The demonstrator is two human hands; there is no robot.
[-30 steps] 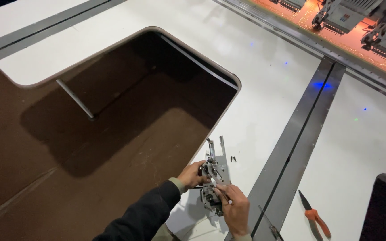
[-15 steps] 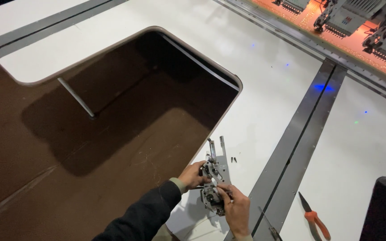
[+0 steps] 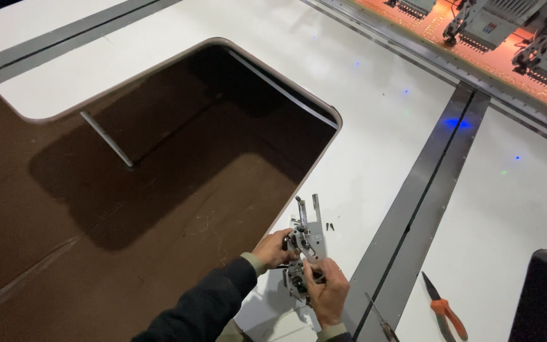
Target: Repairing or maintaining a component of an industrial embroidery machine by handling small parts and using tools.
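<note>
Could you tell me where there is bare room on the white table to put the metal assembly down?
Bare white table lies between the brown cutout and grey rail. Crowded: two small screws beside the metal assembly; orange-handled pliers right of the rail.

Very little has moved over the last second. The right hand point(image 3: 327, 292) has crept slightly up the metal mechanism point(image 3: 304, 253), so its fingers point(image 3: 314, 273) now curl closer to the middle of the part than before. The left hand point(image 3: 275, 249) has stayed clamped on the mechanism's left side but has drifted a touch with it, and the part's long plate now stands a little more upright over the white worktop point(image 3: 375, 158).
</note>
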